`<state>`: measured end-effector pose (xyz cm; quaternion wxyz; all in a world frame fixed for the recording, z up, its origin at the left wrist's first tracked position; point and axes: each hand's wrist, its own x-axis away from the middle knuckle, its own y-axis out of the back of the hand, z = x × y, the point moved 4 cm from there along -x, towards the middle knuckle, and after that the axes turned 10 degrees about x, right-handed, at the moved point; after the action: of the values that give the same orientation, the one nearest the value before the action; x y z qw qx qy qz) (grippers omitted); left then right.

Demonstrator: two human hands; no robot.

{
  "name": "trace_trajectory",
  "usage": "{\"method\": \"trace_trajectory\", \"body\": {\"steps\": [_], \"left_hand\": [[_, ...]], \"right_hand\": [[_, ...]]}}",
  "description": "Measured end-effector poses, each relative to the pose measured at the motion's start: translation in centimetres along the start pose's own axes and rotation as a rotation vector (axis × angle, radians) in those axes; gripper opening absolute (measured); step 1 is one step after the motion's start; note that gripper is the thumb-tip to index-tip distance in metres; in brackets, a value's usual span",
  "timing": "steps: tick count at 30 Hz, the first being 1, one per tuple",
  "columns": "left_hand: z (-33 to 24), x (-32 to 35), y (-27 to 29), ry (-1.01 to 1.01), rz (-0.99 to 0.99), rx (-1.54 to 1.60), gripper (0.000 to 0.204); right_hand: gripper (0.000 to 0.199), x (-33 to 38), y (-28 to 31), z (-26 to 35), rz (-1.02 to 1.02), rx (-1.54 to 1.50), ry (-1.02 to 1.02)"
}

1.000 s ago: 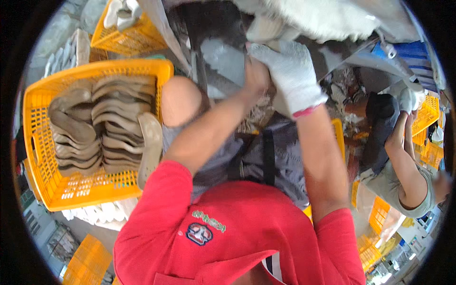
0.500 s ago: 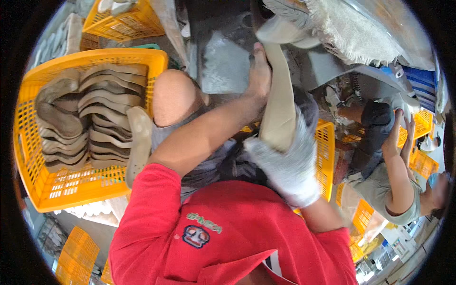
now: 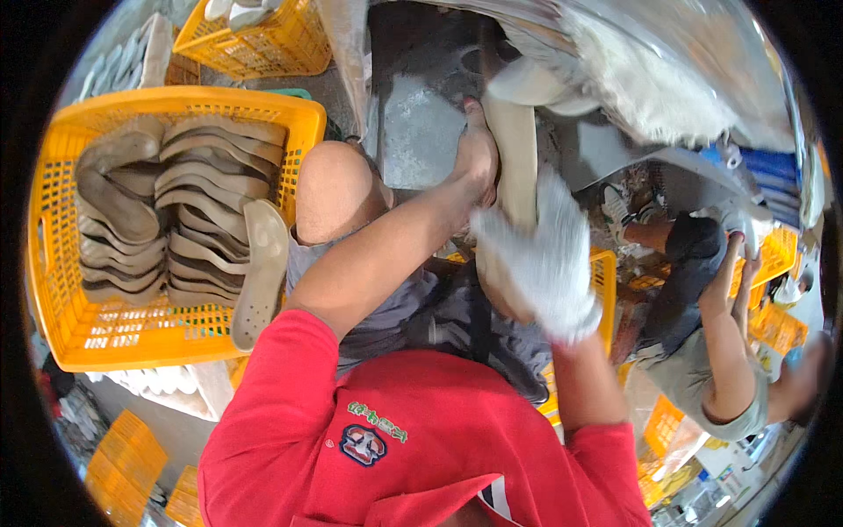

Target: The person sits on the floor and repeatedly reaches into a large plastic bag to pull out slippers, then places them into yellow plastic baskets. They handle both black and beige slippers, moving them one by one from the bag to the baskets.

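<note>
A long beige insole (image 3: 516,158) stands nearly lengthwise in front of me, its far end at a pale rounded wheel-like part (image 3: 531,85). My bare left hand (image 3: 479,154) grips its left edge, with most fingers hidden behind it. Over the nearer half lies my right hand (image 3: 544,259) in a whitish glove, closed around the insole and blurred by motion. Just left of my knee, an orange plastic basket (image 3: 176,356) holds rows of stacked beige insoles (image 3: 215,184). One loose insole (image 3: 261,272) leans over the basket's right side.
Shaggy whitish cloth (image 3: 632,79) hangs over the machine area at the upper right. Another orange basket (image 3: 263,48) stands at the upper left. A co-worker (image 3: 724,369) in a grey-green shirt sits at the right, beside more orange baskets (image 3: 777,329).
My right hand has slid from the insole's near end farther up along it. The insole has turned slightly straighter. My left hand keeps its hold, and the whole view has shifted a little.
</note>
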<state>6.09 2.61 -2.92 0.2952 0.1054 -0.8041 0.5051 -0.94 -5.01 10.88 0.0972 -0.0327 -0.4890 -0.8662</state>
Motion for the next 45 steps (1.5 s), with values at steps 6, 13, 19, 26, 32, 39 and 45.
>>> {"method": "trace_trajectory", "body": {"steps": [6, 13, 19, 26, 32, 39, 45], "left_hand": [[-1.4, -0.2, -1.8, -0.18, 0.078, -0.175, 0.039], [-13.9, 14.8, 11.7, -1.143, -0.204, -1.395, 0.042], [-35.7, 18.2, 30.1, -0.629, -1.285, -1.208, 0.063], [-24.0, 17.6, 23.6, -1.172, -0.24, -1.941, 0.014], [-13.6, 24.3, 14.9, -1.233, 0.493, -1.906, 0.02], [-20.5, 25.8, 20.8, -1.194, -0.443, -1.541, 0.063], [-29.1, 14.4, 26.4, -0.325, -0.543, -2.007, 0.131]], "right_hand": [[0.031, -0.1, 0.3, -1.3, 0.016, 0.036, 0.214], [0.038, 15.1, 3.2, -17.8, 0.004, 0.298, -0.122], [0.029, 20.9, 3.0, -28.3, 0.254, 0.608, -0.11], [0.038, 9.9, 0.1, -10.5, -0.079, 0.045, 0.202], [0.08, 3.5, -9.1, 12.6, 0.169, -0.025, 0.678], [0.033, 0.9, -12.1, 17.4, 0.022, -0.124, 0.691], [0.026, 5.4, -10.3, 10.8, 0.232, -0.145, 0.469]]}}
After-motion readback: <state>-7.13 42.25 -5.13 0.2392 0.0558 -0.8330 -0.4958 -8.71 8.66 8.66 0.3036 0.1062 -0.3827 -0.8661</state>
